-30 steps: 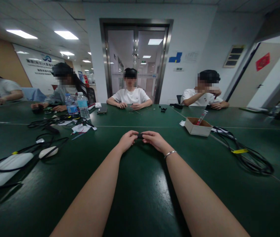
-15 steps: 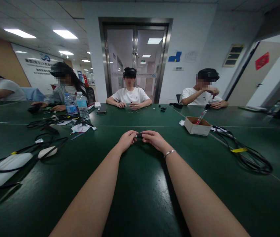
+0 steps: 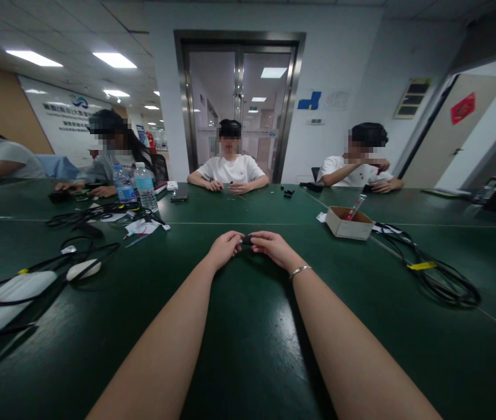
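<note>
Both my arms stretch forward over a dark green table (image 3: 248, 350). My left hand (image 3: 223, 248) and my right hand (image 3: 273, 246) meet at the middle of the table, fingers curled and pinched together on a small black object (image 3: 246, 240) held between them. The object is too small to name. A thin bracelet (image 3: 299, 270) sits on my right wrist. Both hands rest just above or on the tabletop.
A cardboard box (image 3: 348, 223) with a red-tipped tube stands to the right, a coil of black cable (image 3: 440, 279) beyond it. Left are black cables (image 3: 77, 251), white pads (image 3: 7, 291), two water bottles (image 3: 140, 186). Several people sit across the table.
My hands stay together on the small black object. The view has drifted slightly; my fingers have shifted a little on the object.
</note>
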{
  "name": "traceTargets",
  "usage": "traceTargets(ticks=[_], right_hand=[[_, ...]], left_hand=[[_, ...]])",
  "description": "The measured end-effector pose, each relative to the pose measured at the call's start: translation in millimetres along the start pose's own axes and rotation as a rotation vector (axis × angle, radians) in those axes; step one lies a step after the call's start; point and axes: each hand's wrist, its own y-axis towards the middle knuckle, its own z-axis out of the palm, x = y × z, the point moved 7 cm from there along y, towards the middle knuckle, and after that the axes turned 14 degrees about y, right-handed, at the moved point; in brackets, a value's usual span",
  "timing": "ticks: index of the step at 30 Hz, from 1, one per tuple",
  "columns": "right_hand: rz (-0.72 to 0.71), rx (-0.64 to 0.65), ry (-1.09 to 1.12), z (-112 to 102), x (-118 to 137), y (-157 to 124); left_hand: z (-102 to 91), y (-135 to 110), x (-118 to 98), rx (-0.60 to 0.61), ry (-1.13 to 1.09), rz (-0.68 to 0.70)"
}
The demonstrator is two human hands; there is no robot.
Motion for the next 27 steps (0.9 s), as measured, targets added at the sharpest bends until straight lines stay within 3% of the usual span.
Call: traceTargets(ticks=[27], right_hand=[[0.009,-0.009,0.010,-1.0,-1.9,1.7]], left_hand=[[-0.9,-1.5,-4.0,-0.010,0.033,0.043]])
